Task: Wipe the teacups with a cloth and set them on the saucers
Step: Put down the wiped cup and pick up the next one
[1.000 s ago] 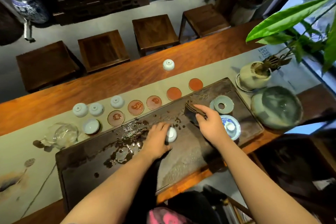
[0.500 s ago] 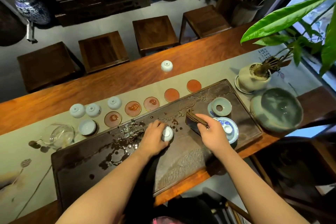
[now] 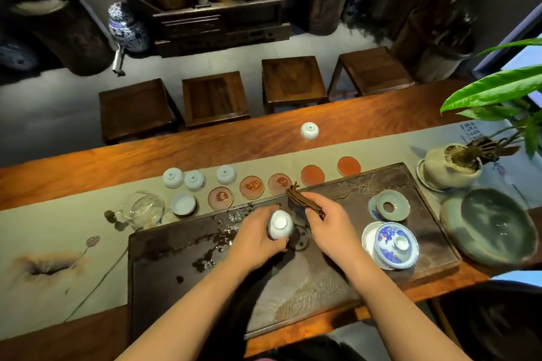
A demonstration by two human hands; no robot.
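dark tea tray (image 3: 410, 255): left hand (image 3: 258, 236) grips teacup (image 3: 280, 224); right hand (image 3: 331, 221) pinches cloth (image 3: 299, 199).

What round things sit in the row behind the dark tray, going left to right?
Glass pitcher → upright cup on a saucer → three wet-looking saucers → two plain red saucers.
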